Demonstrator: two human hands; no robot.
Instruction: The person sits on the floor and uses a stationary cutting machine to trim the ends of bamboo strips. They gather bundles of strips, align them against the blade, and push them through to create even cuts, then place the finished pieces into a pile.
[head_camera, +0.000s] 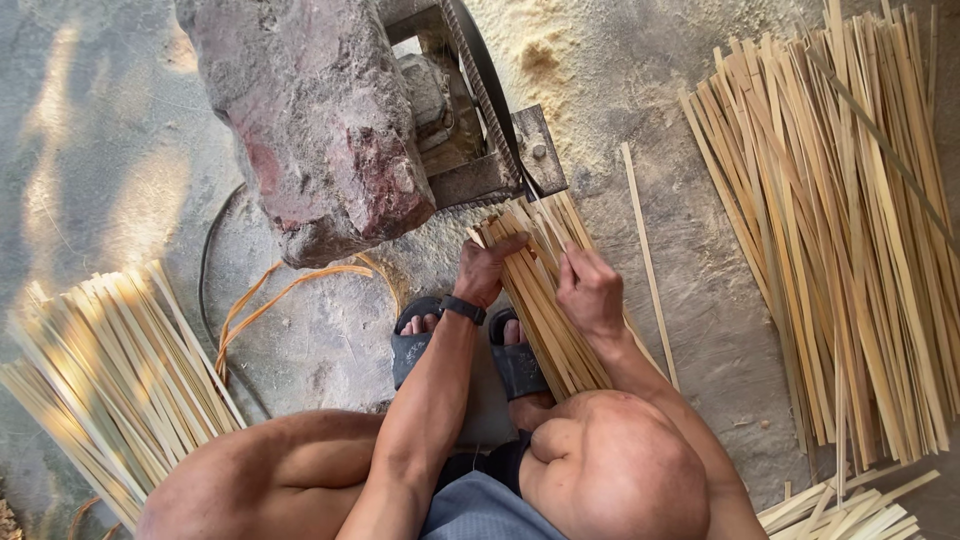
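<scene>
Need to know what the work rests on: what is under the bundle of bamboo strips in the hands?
Under the bamboo strip bundle show a sandalled foot and sawdusty ground; the bundle covers whatever lies directly beneath it.

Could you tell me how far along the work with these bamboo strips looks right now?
A fanned pile of strips lies set aside at the left. Both the left hand and right hand hold a bundle of bamboo strips against the cutting machine. A large heap of strips waits at the right.
</scene>
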